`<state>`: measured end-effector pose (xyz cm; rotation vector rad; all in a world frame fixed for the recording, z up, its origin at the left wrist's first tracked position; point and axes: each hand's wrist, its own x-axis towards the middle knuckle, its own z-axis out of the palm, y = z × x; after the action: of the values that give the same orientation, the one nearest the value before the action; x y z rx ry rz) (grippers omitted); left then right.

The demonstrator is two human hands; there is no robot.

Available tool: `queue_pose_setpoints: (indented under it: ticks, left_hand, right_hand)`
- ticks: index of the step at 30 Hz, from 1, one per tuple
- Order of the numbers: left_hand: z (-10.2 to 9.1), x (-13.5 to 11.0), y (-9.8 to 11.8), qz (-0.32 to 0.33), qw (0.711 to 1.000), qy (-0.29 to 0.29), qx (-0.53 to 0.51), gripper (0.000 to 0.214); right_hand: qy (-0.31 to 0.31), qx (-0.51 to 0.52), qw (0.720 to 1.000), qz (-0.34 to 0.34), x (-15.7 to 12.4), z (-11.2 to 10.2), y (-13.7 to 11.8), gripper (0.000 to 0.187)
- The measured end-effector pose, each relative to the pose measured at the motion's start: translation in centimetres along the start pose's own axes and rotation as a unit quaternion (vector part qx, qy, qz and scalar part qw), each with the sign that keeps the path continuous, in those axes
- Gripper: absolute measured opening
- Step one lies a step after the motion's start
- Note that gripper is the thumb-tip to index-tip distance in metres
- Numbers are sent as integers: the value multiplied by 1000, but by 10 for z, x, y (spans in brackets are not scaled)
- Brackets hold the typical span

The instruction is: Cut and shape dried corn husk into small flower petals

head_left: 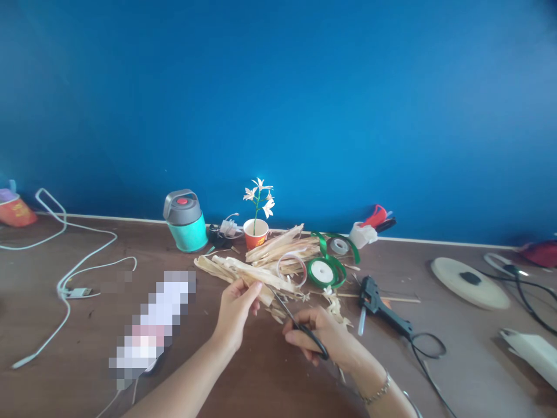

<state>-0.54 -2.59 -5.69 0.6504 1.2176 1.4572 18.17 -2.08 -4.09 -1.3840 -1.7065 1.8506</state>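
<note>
My left hand [238, 305] pinches a small piece of dried husk [265, 295] between thumb and fingers. Black-handled scissors [311, 335] are in my right hand [319, 335], their blades pointing up and left toward that piece. Whether the blades touch it, I cannot tell. Just beyond my hands lies a heap of pale dried husks [278, 252]. A roll of tape [291, 270] rests on the heap, beside a spool of green ribbon [322, 271]. Behind it stands a red paper cup [256, 234] holding a stem of white flowers [261, 194].
A black glue gun [383, 307] with its cord lies to the right, near a round pale disc [470, 283]. On the left are a turquoise food jar [187, 223], white cables [65, 278] and a blurred-out phone-like object [152, 325]. A blue wall [304, 104] closes off the back.
</note>
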Motion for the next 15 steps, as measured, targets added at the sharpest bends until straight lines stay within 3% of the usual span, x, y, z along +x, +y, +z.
queue_pose_setpoints:
  ticks: [15]
  left_hand:
    - [1,0,0,-6,1000,-1,-7,31]
  right_hand:
    - [2,-5,1000,1,1,-1,1,29]
